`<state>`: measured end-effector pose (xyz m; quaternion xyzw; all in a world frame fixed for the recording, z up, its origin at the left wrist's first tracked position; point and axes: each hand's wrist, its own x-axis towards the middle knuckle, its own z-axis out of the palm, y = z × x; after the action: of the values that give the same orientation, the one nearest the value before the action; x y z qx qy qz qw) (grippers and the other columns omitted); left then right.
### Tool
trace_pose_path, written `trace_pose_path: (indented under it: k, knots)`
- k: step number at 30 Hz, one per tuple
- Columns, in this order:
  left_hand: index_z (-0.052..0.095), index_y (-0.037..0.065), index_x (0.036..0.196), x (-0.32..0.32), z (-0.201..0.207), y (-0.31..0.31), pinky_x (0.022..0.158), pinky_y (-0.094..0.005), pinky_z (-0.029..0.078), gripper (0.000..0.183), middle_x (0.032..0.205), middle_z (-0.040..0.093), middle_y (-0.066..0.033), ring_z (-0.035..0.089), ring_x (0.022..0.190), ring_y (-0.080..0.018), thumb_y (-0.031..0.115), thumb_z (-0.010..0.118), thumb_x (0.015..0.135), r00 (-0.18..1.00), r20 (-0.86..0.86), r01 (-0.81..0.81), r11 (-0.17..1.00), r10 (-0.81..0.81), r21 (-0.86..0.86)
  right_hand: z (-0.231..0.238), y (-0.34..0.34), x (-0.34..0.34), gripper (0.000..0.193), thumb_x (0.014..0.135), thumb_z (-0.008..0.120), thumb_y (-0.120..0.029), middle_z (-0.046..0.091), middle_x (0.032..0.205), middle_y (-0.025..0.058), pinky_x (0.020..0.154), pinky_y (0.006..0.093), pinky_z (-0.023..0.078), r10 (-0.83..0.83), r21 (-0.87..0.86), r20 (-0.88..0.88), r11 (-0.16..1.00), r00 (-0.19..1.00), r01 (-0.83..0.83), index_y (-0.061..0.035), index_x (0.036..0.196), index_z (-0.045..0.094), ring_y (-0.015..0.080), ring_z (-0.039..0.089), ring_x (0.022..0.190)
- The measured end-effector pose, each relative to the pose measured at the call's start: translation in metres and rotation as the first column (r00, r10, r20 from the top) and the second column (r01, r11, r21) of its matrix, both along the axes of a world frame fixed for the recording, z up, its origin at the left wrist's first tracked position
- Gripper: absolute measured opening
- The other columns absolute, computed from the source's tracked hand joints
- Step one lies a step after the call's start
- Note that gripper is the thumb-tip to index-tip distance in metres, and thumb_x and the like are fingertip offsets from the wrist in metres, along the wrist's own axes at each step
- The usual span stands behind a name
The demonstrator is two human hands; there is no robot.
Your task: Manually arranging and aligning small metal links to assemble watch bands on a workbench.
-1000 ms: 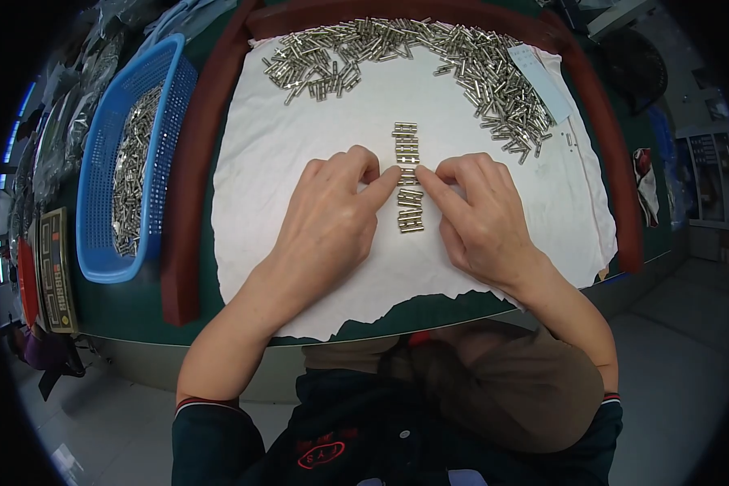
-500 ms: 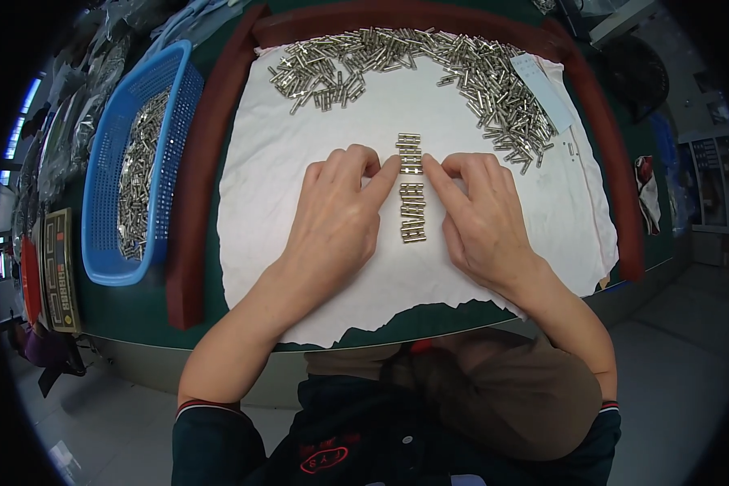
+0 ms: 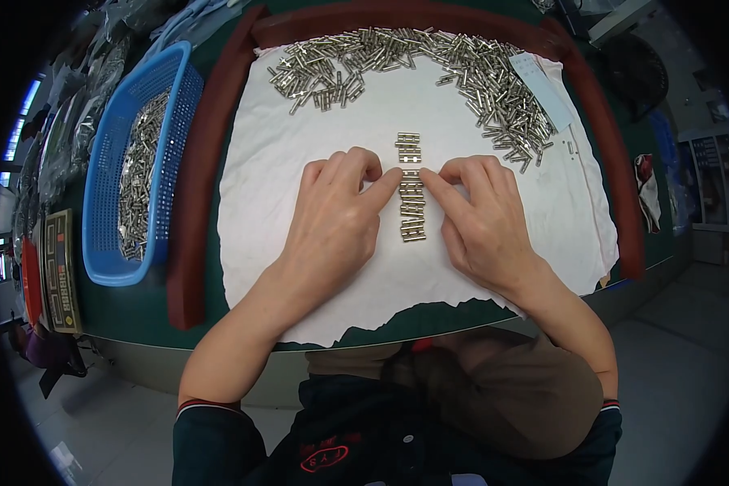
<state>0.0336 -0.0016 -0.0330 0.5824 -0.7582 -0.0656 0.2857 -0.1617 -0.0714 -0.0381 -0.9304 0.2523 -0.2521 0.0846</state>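
Observation:
On the white cloth [image 3: 300, 134] lies a short column of small silvery metal pins [image 3: 412, 212], laid crosswise one below another. My left hand [image 3: 334, 212] touches the left ends of the column's far pins with its fingertips. From the other side my right hand [image 3: 484, 219] presses on their right ends, so these pins are gripped between the two hands. The remaining fingers of both hands are curled in. Just beyond the fingertips, across a narrow gap, is a smaller group of similar pins [image 3: 409, 147].
Loose pins [image 3: 494, 93] are heaped along the cloth's far and right sides, with a pale blue paper slip [image 3: 541, 93] beside them. A dark red wooden frame [image 3: 193, 219] borders the cloth. Left of it stands a blue basket [image 3: 105, 263] of pins.
My fingertips have moved slightly toward me, bringing the gripped pins against the nearer column. The gap now lies beyond them, at the far group.

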Motion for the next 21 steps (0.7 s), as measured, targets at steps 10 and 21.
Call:
trace_pose_path:
  k: [10,21]
  knots:
    - [0.062,-0.001,0.120,0.000,-0.003,-0.007,0.087,-0.0380,0.037,0.050,0.102,0.053,-0.0106,0.053,0.096,-0.0247,-0.008,0.058,0.071,0.999,0.015,-0.030,0.999,0.030,-0.027,0.006,-0.019,0.006,0.051,0.066,0.058,0.006,0.056,0.099,0.0105,0.078,0.0385,0.040,0.023,-0.066,0.031,0.998,0.999,-0.021,0.0008,0.116,0.063,0.0271,0.053,0.091]
    - [0.066,0.000,0.116,0.001,-0.003,-0.005,0.089,-0.0389,0.036,0.043,0.103,0.053,-0.0102,0.053,0.097,-0.0239,-0.007,0.058,0.074,0.999,0.034,-0.021,1.000,0.021,-0.012,-0.001,-0.018,0.006,0.041,0.068,0.060,0.002,0.055,0.095,0.0077,0.077,0.0363,0.039,0.032,-0.056,0.022,0.998,0.999,-0.031,0.0029,0.109,0.065,0.0240,0.052,0.092]
